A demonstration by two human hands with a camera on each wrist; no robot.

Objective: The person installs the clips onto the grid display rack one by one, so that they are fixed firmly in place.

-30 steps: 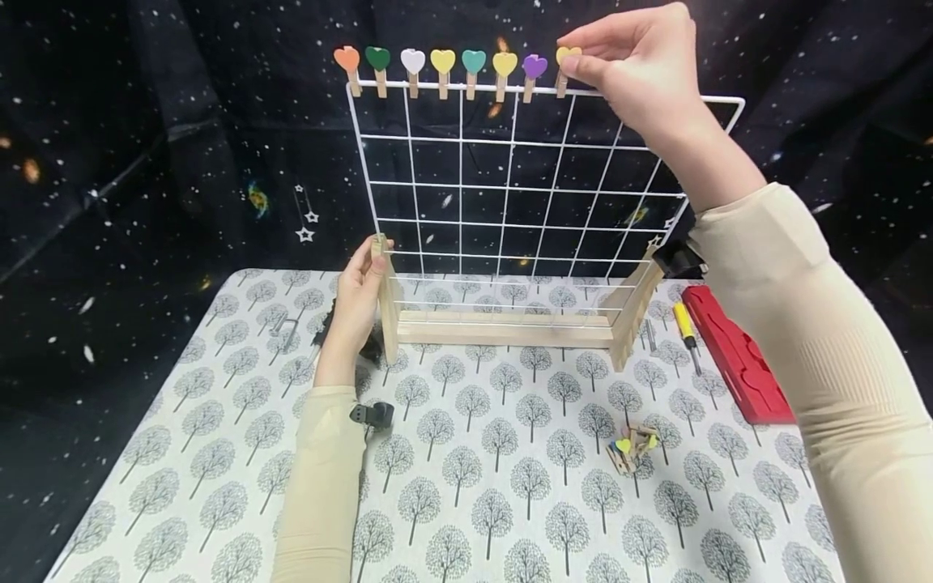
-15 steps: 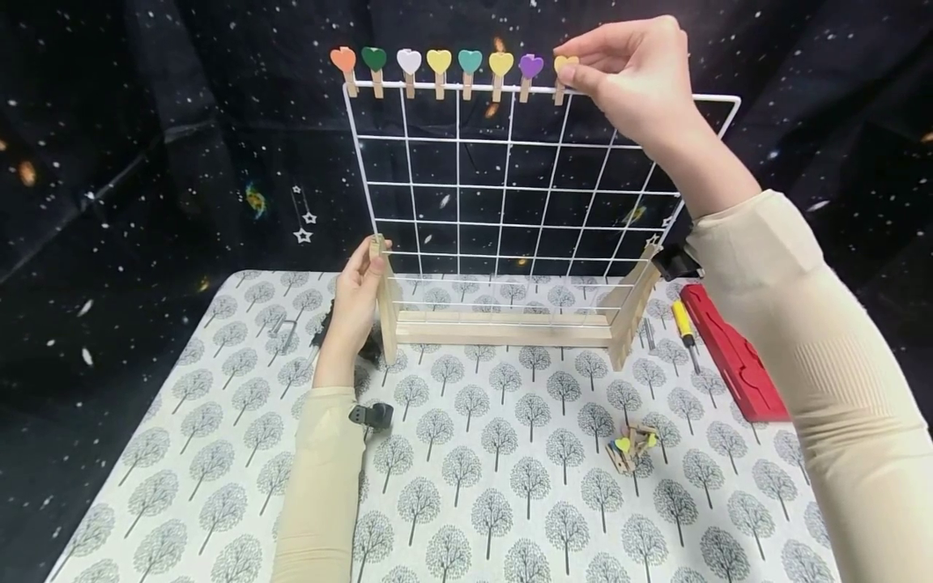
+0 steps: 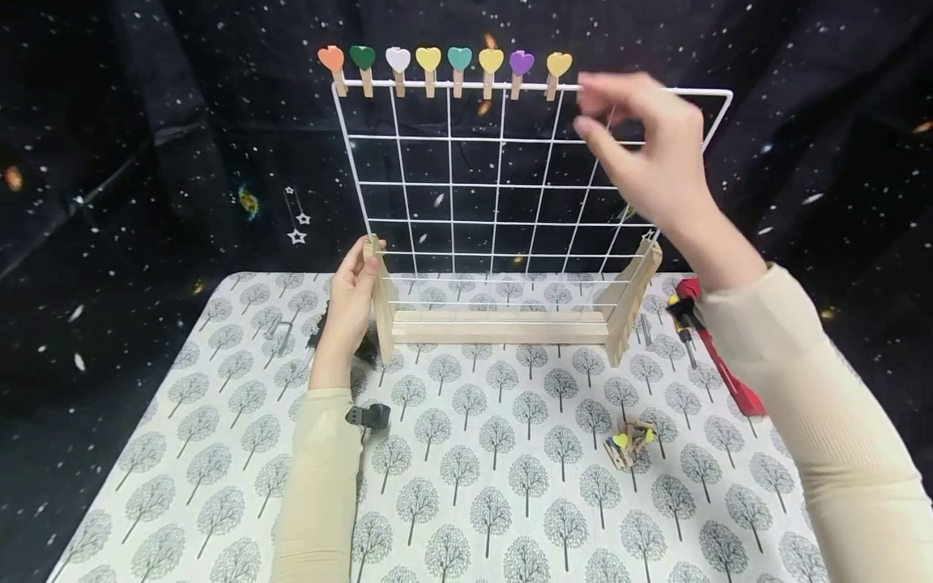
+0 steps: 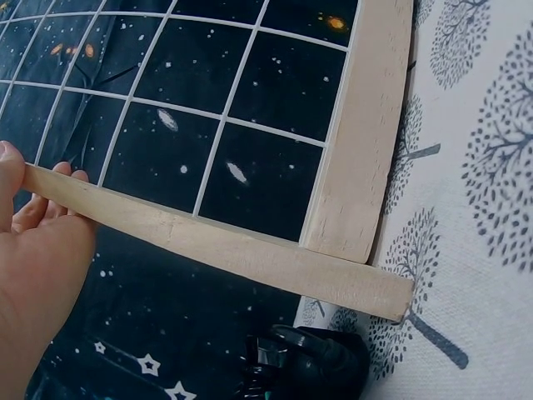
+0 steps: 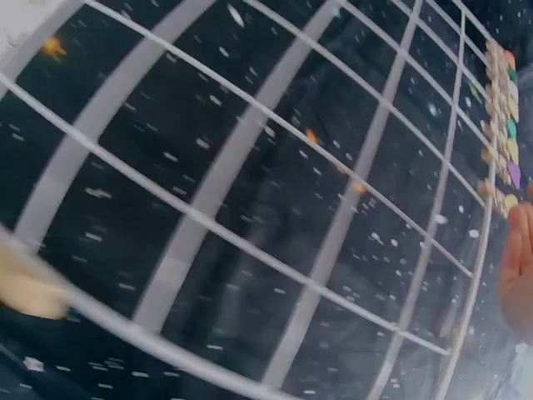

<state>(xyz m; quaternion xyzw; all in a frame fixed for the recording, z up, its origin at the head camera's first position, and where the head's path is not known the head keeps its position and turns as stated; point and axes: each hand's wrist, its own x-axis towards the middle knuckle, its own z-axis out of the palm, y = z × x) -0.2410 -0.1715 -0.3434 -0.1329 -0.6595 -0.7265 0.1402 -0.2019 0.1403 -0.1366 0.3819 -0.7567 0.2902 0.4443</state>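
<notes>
A white wire grid (image 3: 452, 182) stands upright in a wooden stand (image 3: 503, 330). Several small clothespins with coloured hearts sit in a row along its top wire, from an orange one (image 3: 331, 61) to a yellow heart clothespin (image 3: 558, 66) at the right end. My left hand (image 3: 351, 291) grips the top of the stand's left upright (image 4: 208, 242), thumb on one side and fingers on the other. Just right of the yellow clothespin, my right hand (image 3: 652, 146) is apart from it, thumb and fingers separated with nothing between them. The right wrist view is blurred.
A small pile of clothespins (image 3: 628, 444) lies on the tree-patterned tablecloth (image 3: 466, 486) at front right. A red case (image 3: 736, 385) and a screwdriver (image 3: 688, 340) lie beyond the stand's right side. A dark object (image 4: 308, 362) lies behind the left upright.
My right hand has let go of the yellow heart clothespin, which stays on the top wire, and has moved down and to the right. The left hand keeps its grip on the upright.
</notes>
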